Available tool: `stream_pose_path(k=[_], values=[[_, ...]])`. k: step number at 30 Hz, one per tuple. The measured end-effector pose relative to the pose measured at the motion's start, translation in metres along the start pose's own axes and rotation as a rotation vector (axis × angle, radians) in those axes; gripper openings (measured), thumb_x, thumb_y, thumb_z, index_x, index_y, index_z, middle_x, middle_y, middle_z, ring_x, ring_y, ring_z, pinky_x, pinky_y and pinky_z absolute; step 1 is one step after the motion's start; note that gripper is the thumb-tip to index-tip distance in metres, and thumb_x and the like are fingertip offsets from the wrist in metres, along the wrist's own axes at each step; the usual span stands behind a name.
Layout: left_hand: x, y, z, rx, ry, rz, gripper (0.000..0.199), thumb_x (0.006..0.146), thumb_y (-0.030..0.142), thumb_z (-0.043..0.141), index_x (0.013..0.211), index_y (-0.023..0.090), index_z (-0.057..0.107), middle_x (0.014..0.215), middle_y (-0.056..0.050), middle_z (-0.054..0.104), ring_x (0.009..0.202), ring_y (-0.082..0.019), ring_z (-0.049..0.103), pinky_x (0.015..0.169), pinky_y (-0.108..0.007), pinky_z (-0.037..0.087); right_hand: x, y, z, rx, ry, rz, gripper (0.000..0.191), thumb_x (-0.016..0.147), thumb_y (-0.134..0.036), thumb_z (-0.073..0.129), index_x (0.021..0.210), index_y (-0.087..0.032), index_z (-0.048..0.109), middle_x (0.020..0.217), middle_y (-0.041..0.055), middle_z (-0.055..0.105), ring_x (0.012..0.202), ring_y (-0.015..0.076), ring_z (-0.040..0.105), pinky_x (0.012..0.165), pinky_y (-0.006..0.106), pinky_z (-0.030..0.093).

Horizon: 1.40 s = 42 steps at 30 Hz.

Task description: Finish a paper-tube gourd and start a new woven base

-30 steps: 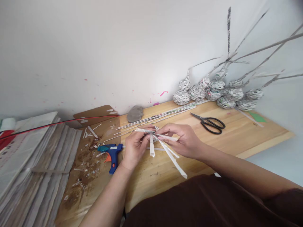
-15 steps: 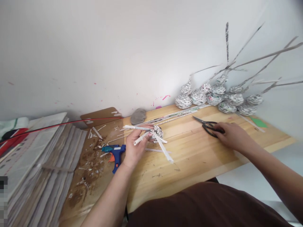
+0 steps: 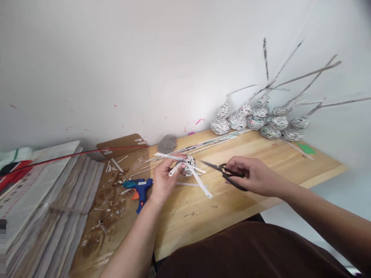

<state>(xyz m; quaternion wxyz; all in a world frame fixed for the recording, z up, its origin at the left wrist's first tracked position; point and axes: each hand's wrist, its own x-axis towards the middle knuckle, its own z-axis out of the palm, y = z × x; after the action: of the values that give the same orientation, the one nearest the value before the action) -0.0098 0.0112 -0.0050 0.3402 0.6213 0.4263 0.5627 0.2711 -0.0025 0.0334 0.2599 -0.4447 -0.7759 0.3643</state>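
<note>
head view: my left hand (image 3: 164, 181) pinches the woven paper piece (image 3: 192, 160), right of the glue gun (image 3: 142, 189); my right hand (image 3: 255, 175) is wrapped round the scissors (image 3: 222, 168), farther right. piece probably light, paper strips (image 3: 199, 181) crushable; best gripped gently by its coiled body.

Small craft workspace; home or workshop, can't tell. Evidence: wooden worktop (image 3: 185, 226) against a pale wall (image 3: 130, 58) with pink spots (image 3: 199, 121). Glue gun (image 3: 141, 190) on a stained brown surface (image 3: 113, 233), paper scraps (image 3: 117, 165) strewn around it. Big paper stack (image 3: 58, 224) at far left, print on the top sheet. Thin paper rods (image 3: 199, 144) laid along the worktop's back, black scissors (image 3: 224, 170) out. Several woven gourd shapes (image 3: 256, 122) lined up by the wall.
</note>
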Motion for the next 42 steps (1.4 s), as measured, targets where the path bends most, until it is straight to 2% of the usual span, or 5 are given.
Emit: stream_pose_path(k=[5, 14, 19, 34, 42], values=[[0.0, 0.003, 0.002, -0.084, -0.024, -0.054, 0.017, 0.08, 0.032, 0.07, 0.089, 0.017, 0.072, 0.105, -0.009, 0.071, 0.087, -0.02, 0.069, 0.057, -0.025, 0.059, 0.013, -0.023, -0.003, -0.459, 0.065, -0.21, 0.024, 0.081, -0.043, 0.067, 0.087, -0.02, 0.064, 0.067, 0.0, 0.057, 0.058, 0.0134, 0.048, 0.055, 0.026, 0.035], [0.0, 0.004, 0.006, -0.177, -0.042, -0.126, 0.021, 0.075, 0.036, 0.074, 0.077, 0.015, 0.07, 0.096, -0.009, 0.073, 0.07, -0.017, 0.068, 0.05, -0.025, 0.056, 0.026, -0.02, -0.003, -0.703, 0.06, -0.314, 0.028, 0.087, -0.045, 0.064, 0.097, -0.019, 0.065, 0.084, 0.0059, 0.069, 0.08, 0.0208, 0.064, 0.064, 0.029, 0.04], [-0.001, 0.005, 0.006, -0.188, -0.088, -0.17, 0.023, 0.078, 0.035, 0.072, 0.087, 0.014, 0.071, 0.106, -0.009, 0.072, 0.067, -0.015, 0.067, 0.054, -0.026, 0.057, 0.028, -0.025, -0.004, -0.851, 0.002, -0.265, 0.027, 0.091, -0.045, 0.059, 0.095, -0.019, 0.064, 0.084, 0.0057, 0.068, 0.08, 0.0203, 0.065, 0.059, 0.028, 0.036], [0.0, 0.005, 0.008, -0.23, -0.091, -0.203, 0.024, 0.072, 0.036, 0.077, 0.079, 0.014, 0.071, 0.103, -0.009, 0.072, 0.07, -0.018, 0.068, 0.053, -0.029, 0.059, 0.032, -0.043, -0.008, -0.775, -0.205, -0.098, 0.035, 0.09, -0.049, 0.053, 0.075, -0.02, 0.066, 0.063, 0.0016, 0.063, 0.057, 0.0138, 0.051, 0.054, 0.028, 0.022], [-0.001, 0.003, 0.005, -0.091, -0.097, -0.171, 0.024, 0.076, 0.035, 0.073, 0.09, 0.015, 0.074, 0.109, -0.011, 0.071, 0.083, -0.021, 0.07, 0.057, -0.027, 0.059, 0.027, -0.048, -0.002, -0.891, -0.085, -0.114, 0.033, 0.088, -0.05, 0.052, 0.081, -0.02, 0.066, 0.07, 0.0053, 0.068, 0.061, 0.017, 0.057, 0.055, 0.03, 0.024]])
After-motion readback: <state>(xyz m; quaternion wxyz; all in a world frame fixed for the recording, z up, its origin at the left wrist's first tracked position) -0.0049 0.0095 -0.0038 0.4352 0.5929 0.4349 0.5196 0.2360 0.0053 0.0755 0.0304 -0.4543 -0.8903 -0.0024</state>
